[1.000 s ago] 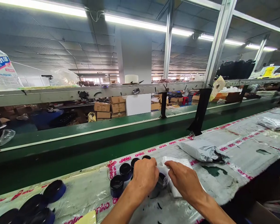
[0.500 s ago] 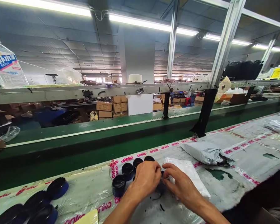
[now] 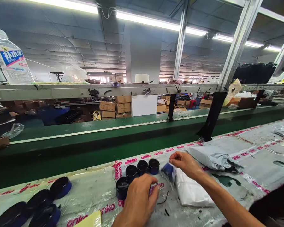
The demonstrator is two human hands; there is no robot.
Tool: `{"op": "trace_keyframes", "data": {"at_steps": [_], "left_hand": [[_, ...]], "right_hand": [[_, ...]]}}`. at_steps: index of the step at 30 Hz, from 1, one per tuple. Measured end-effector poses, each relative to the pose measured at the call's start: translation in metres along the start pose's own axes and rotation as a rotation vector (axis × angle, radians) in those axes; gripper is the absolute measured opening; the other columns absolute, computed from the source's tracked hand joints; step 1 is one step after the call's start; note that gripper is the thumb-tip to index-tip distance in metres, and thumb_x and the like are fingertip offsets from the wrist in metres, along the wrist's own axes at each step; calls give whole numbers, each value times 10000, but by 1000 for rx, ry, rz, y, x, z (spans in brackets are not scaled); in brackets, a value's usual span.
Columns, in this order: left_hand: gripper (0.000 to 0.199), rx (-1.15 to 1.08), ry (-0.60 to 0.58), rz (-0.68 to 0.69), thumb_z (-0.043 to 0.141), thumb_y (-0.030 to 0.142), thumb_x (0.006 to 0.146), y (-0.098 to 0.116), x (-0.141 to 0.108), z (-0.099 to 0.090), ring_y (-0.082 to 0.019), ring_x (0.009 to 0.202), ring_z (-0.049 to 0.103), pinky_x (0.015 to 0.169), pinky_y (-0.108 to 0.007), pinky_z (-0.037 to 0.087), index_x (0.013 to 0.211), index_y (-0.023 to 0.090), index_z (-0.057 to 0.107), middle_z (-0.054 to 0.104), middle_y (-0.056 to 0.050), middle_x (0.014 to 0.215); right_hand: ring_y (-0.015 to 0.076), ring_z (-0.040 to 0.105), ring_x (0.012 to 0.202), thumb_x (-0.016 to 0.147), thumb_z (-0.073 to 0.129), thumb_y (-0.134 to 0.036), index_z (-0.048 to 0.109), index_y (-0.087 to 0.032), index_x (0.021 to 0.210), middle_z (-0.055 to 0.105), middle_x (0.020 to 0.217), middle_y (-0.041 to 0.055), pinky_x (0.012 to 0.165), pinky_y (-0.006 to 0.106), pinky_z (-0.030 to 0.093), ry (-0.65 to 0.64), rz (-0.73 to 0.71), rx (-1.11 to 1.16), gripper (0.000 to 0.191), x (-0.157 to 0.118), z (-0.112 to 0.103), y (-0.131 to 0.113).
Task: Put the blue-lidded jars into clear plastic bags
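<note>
My right hand [image 3: 183,160] pinches the top of a clear plastic bag [image 3: 172,179]. Inside the bag is a tilted dark blue, round, cap-like piece [image 3: 167,171], low over the table. My left hand [image 3: 142,197] is nearer the front, thumb and forefinger apart, with nothing visible between them. Just beyond it stands a group of black round caps [image 3: 131,171] with blue sides. Beside the bagged piece lies a stack of white plastic bags [image 3: 191,190], partly behind my right forearm.
Larger black round pieces [image 3: 40,200] lie at the left, near a yellow pad [image 3: 90,220]. A grey-white plastic package [image 3: 210,156] rests at the right. Past the taped table edge runs a green conveyor belt [image 3: 109,146], with black-wrapped posts [image 3: 213,115] and a metal shelf rail [image 3: 118,90].
My hands have moved apart. The right one has gone up and right with the bagged piece; the left has drawn back toward me, uncovering more black caps. The view has shifted slightly.
</note>
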State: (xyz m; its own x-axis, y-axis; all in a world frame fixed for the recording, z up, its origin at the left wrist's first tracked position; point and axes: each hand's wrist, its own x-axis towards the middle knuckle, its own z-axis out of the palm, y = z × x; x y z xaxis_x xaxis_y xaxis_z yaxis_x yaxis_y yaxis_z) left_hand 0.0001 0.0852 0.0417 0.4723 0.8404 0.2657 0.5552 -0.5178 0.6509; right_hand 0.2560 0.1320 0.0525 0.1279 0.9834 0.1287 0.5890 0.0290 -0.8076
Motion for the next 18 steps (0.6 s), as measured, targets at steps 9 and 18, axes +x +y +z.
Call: {"op": "trace_keyframes", "data": {"at_steps": [9,18], "left_hand": [[244,-3,56,218,557,202,887,-47,-32,28,-198,984,646,859,-346,483,1101,302,621,681,41,1087],[330,93,120,341,710,167,811,-67,-40,51,-206,941,672,801,-339,509,1094,294,597,691,41,1055]], "right_hand": [[176,570,711,729,572,-527,590,-163,832,635,765,47,683,305,435,25,-53,42,379,42,-16,2],[192,585,812,852,509,-396,642,-178,863,669,864,45,768,328,405,51,-281,-216,256,56,11,10]]}}
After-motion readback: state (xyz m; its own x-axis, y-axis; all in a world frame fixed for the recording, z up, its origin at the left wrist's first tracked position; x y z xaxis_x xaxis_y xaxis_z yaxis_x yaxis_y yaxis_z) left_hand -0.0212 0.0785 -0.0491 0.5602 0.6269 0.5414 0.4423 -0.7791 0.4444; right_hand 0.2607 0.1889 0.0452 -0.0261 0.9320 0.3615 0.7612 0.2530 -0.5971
